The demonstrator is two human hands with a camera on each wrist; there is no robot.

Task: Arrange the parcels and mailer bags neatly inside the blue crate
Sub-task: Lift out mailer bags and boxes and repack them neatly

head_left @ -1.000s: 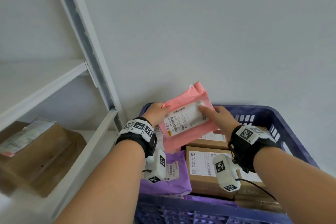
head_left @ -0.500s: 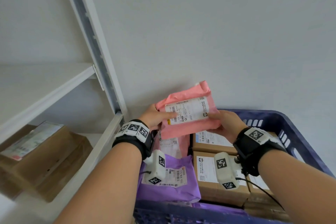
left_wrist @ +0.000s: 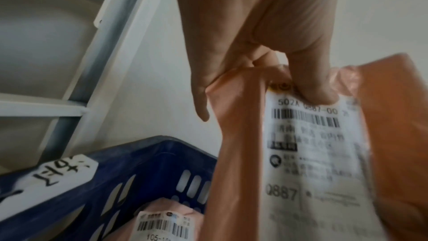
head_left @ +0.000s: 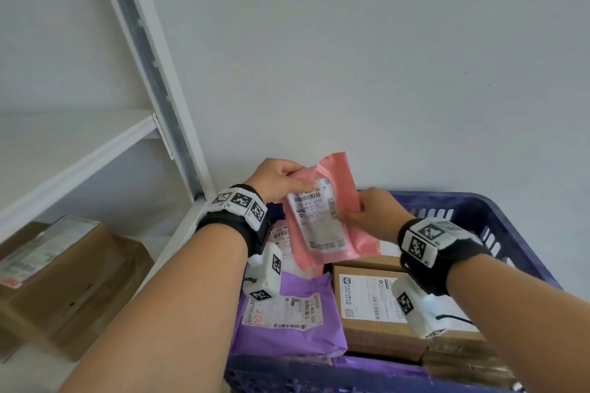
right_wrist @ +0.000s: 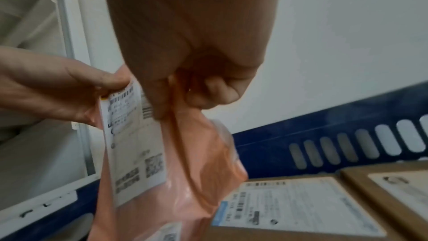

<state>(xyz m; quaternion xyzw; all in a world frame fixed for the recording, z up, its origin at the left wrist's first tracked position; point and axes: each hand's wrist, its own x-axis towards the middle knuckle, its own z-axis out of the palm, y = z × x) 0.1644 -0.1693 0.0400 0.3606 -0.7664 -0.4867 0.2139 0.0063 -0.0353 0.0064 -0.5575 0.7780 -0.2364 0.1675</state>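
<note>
While both hands hold it in the air, the pink mailer bag (head_left: 322, 220) hangs label-forward above the far-left part of the blue crate (head_left: 498, 217), its long axis nearly upright and tilted a little toward 1 o'clock. Left hand (head_left: 277, 180) pinches the bag's top-left corner, thumb pressed on the upper edge of the white label, fingers curled behind. Right hand (head_left: 378, 214) pinches the bag's right edge at about 3 o'clock, thumb in front, fingers folded behind the plastic. Bottom edge of the bag hangs free, clear of the parcels below.

Inside the crate, head view: a purple mailer bag (head_left: 287, 322) lies flat at 7 o'clock, against the near wall, label up. A labelled cardboard box (head_left: 373, 313) sits just beside it at 5 o'clock, their edges touching or nearly so. More cardboard boxes lie behind and to the right of it; their edges are partly hidden by the right wrist. A second pink mailer (left_wrist: 162, 224) lies low in the far-left corner, directly under the held bag, against the slotted wall.

Open room: the air above the far-left corner. Crate's far rim stands near the white wall.

Outside, at 9 o'clock, a white shelf frame (head_left: 153, 80) stands just beside the crate's left rim, with a brown box (head_left: 73, 281) on its lower shelf.
</note>
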